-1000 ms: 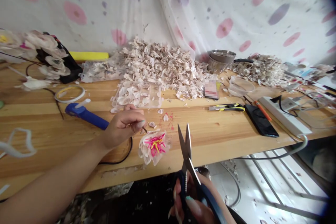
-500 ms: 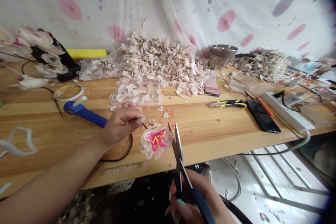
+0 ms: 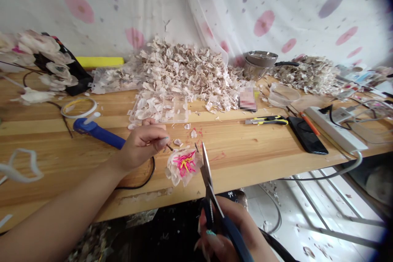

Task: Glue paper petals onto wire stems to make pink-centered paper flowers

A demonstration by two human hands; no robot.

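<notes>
Pinched in my left hand (image 3: 150, 143) is the thin brown stem of an artificial flower (image 3: 184, 163), which has pale, see-through petals and a pink and yellow centre. The bloom faces me above the front part of the table. My right hand (image 3: 227, 229) grips dark-blue-handled scissors (image 3: 208, 184), blades pointing up and a little apart. Those blades are at the right edge of the petals; whether a petal lies between them I cannot tell. A few loose petals (image 3: 193, 134) rest on the wood just behind the flower.
A big heap of dried petals (image 3: 187, 65) fills the back, spilling over a clear compartment tray (image 3: 175, 108). On the left lies a blue glue gun (image 3: 98, 133) near a tape roll (image 3: 79, 108). Rightward are a utility knife (image 3: 267, 120), a phone (image 3: 307, 135) and a power strip (image 3: 334, 129).
The flower has turned slightly and shifted a little to the right. The scissor blades have tilted a bit to the left and come closer together.
</notes>
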